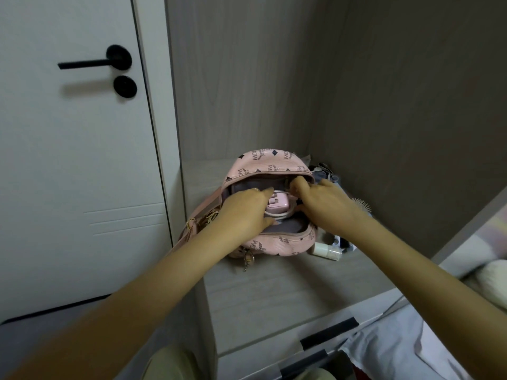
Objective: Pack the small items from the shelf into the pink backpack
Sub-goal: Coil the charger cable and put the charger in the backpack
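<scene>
While the pink backpack (270, 244) lies on the grey wooden shelf (274, 283), set back toward the rear edge and nearer the left wall, its main zip gapes wide and shows a grey lining. Both bare hands reach into that opening. The left hand (245, 212) comes in from the left side, fingers laid over the top of a pink charger (277, 203) and thumb under it, so it holds the plug just inside the mouth of the bag. A coiled white cable (277, 215) loops around the charger's near side.

The right hand (325, 205) enters from the right, its fingers curled under the far rim of the opening. What they close on is hidden, so I cannot tell whether it grips the rim, the cable or nothing.

A small white bottle (326, 251) lies on its side just beside the backpack's right front corner. A hairbrush (362, 205) shows its bristles beyond the right wrist, toward the right wall. Dark items with a metal clasp (323, 169) sit at the rear, behind the bag.
</scene>
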